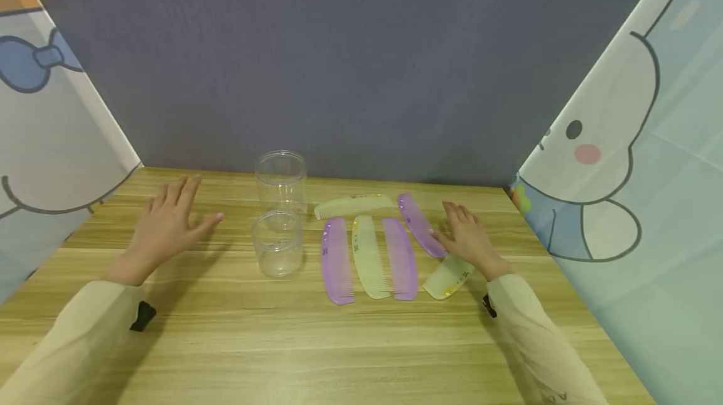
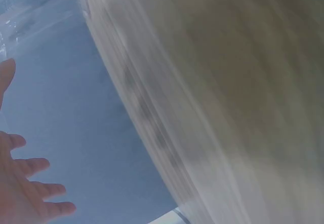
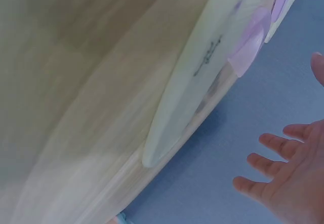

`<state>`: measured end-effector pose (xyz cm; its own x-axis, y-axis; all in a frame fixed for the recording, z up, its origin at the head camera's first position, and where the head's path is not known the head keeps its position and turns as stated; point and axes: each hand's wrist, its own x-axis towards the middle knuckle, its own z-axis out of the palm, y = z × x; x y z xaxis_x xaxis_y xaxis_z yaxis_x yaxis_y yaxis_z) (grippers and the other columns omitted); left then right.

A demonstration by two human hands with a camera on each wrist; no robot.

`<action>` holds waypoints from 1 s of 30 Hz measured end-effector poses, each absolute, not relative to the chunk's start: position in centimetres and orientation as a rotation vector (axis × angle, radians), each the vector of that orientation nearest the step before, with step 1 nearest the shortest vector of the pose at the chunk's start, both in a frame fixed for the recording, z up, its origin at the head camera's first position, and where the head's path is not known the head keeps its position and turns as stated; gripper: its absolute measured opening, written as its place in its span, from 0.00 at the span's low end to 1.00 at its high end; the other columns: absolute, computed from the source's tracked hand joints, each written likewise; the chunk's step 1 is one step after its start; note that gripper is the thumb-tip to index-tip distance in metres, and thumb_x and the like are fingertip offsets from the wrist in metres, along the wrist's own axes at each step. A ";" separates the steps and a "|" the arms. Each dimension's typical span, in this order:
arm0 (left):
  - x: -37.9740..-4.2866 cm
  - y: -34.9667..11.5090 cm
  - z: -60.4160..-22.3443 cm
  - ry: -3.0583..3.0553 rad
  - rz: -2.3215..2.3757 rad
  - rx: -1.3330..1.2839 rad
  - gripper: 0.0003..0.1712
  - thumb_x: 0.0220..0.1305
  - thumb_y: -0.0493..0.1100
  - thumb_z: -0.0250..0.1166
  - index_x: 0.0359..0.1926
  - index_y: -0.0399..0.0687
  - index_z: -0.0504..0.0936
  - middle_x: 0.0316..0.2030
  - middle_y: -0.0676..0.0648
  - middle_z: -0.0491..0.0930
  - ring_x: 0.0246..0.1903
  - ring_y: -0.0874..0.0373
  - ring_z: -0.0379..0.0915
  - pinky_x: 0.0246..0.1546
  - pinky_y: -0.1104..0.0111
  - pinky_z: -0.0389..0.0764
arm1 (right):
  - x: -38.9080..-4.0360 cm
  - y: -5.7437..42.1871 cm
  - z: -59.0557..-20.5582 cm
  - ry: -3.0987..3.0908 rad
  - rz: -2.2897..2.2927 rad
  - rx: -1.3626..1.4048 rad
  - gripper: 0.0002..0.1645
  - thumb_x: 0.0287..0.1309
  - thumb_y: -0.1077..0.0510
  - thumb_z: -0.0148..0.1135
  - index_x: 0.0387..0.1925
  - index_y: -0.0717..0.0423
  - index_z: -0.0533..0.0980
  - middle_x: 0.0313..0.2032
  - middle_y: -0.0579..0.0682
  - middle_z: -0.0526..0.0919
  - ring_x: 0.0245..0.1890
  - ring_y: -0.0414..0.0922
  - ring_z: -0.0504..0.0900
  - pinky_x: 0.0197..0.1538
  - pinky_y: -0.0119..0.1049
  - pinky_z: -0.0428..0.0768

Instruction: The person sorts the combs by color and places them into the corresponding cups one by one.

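My left hand (image 1: pixel 166 223) hovers over the left side of the table, fingers stretched and thumb apart, holding nothing. To its right stand two clear plastic jars, a taller one (image 1: pixel 280 182) behind a shorter one (image 1: pixel 277 254). My right hand (image 1: pixel 469 238), fingers extended and holding nothing, is above a pale green comb (image 1: pixel 446 278) and hides part of it. Beside it slants a purple comb (image 1: pixel 417 223). Left of these lie a purple comb (image 1: pixel 337 260), a pale green comb (image 1: pixel 369 257) and another purple comb (image 1: pixel 401 260) side by side, with a green comb (image 1: pixel 353 205) crosswise behind them.
The wooden table (image 1: pixel 271 348) meets a dark grey wall panel (image 1: pixel 339 66) at the back. Cartoon-printed fabric hangs at the left (image 1: pixel 51 141) and right (image 1: pixel 638 204) sides. Light sleeves with black wrist pieces cover both arms.
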<state>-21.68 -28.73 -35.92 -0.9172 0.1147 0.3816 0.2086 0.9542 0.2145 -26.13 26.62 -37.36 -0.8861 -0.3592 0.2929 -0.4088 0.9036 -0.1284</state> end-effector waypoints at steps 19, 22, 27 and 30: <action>-23.5 -25.6 -34.7 -2.629 -0.521 -0.278 0.51 0.55 0.63 0.61 0.69 0.42 0.49 0.61 0.27 0.60 0.56 0.28 0.57 0.55 0.36 0.60 | -28.6 25.1 -37.1 -2.860 0.343 0.547 0.43 0.58 0.45 0.55 0.65 0.66 0.54 0.61 0.68 0.64 0.58 0.66 0.65 0.59 0.61 0.66; -23.8 -25.1 -34.4 -2.633 -0.564 -0.287 0.51 0.55 0.63 0.61 0.69 0.43 0.48 0.61 0.27 0.59 0.57 0.28 0.57 0.56 0.37 0.59 | -28.9 24.7 -37.0 -2.869 0.340 0.544 0.42 0.58 0.45 0.56 0.65 0.66 0.55 0.61 0.67 0.64 0.58 0.65 0.66 0.59 0.61 0.67; -24.4 -24.1 -34.0 -2.631 -0.636 -0.301 0.51 0.54 0.63 0.62 0.69 0.43 0.49 0.62 0.29 0.59 0.58 0.30 0.57 0.56 0.38 0.59 | -29.5 24.3 -37.2 -2.896 0.356 0.530 0.43 0.57 0.45 0.58 0.65 0.66 0.55 0.61 0.67 0.64 0.58 0.65 0.66 0.59 0.61 0.67; -24.7 -23.6 -33.8 -2.644 -0.690 -0.292 0.52 0.53 0.64 0.62 0.69 0.44 0.49 0.64 0.30 0.58 0.60 0.31 0.55 0.57 0.38 0.59 | -29.7 24.1 -37.1 -2.908 0.379 0.526 0.44 0.56 0.46 0.59 0.65 0.65 0.55 0.61 0.67 0.64 0.58 0.65 0.67 0.59 0.60 0.68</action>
